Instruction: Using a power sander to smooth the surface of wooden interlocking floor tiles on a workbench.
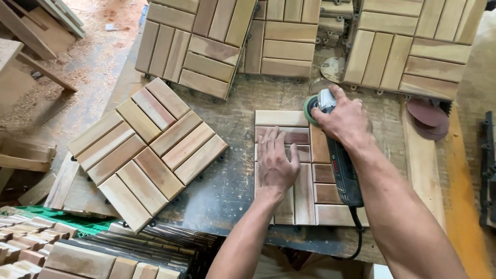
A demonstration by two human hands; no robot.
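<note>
Your left hand (276,165) lies flat and open on the tile (305,170), with the fingers spread and pointing away from you; it holds nothing, it only presses on the slats. This tile sits on the bench (232,170) directly in front of you, near the front edge, square to your body.

Your right hand (343,121) is closed around the head of the sander (336,150). The fingers wrap over the grey top of it, and its dark body runs back along the right part of the tile, under your forearm. Its green disc (310,108) is at the far edge of the tile, close to the far right corner; I cannot tell if the disc touches the wood. The black cord (356,237) leaves the rear of the sander and hangs over the front edge of the bench.

On your left a second tile (147,150) lies turned diagonally, on top of a stack. More tiles (281,39) lie along the far side of the bench. On the right part of the bench some round dark red discs (426,116) are piled together, well apart from your hands. Sawdust (98,46) covers the floor at the far left.
</note>
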